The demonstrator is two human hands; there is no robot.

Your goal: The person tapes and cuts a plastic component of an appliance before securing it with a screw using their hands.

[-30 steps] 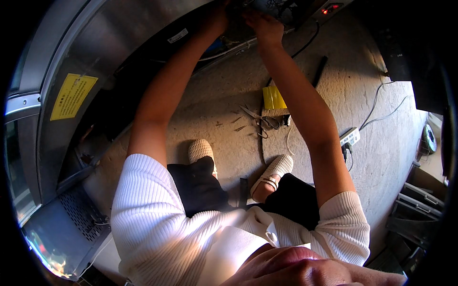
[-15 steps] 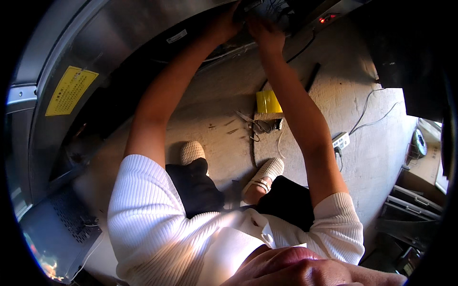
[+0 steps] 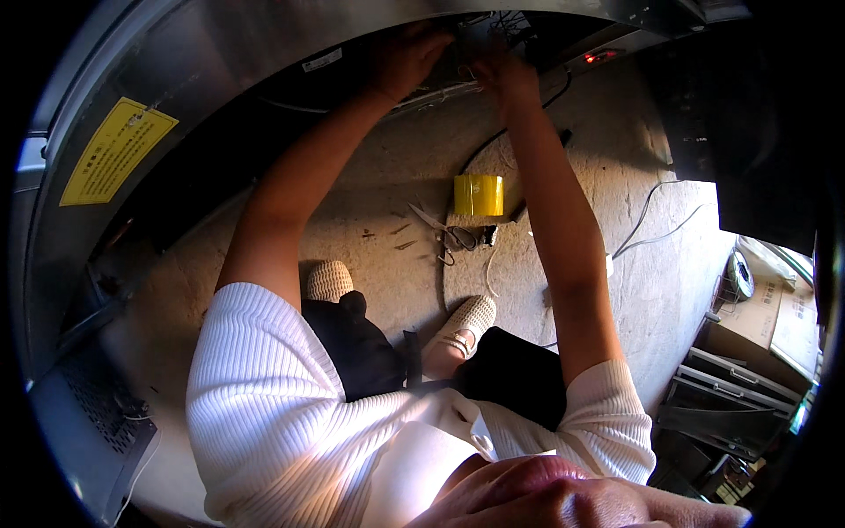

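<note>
Two-handed reach under machine [image 3: 220, 62] | left hand [image 3: 411, 67]: fingers loosely bent, hold unclear | right hand [image 3: 506, 77]: fingers curled, hold unclear | wires [image 3: 508, 24] just beyond grip, exposed; seemingly mid-work, finished share cannot be told | tape [image 3: 480, 195], scissors [image 3: 446, 229] on floor [image 3: 629, 141], bodyward of grip

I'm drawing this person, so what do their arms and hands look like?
The white sleeves are short and ribbed, leaving the forearms bare. The left hand and right hand look gloveless, though shadow hides details.
</note>
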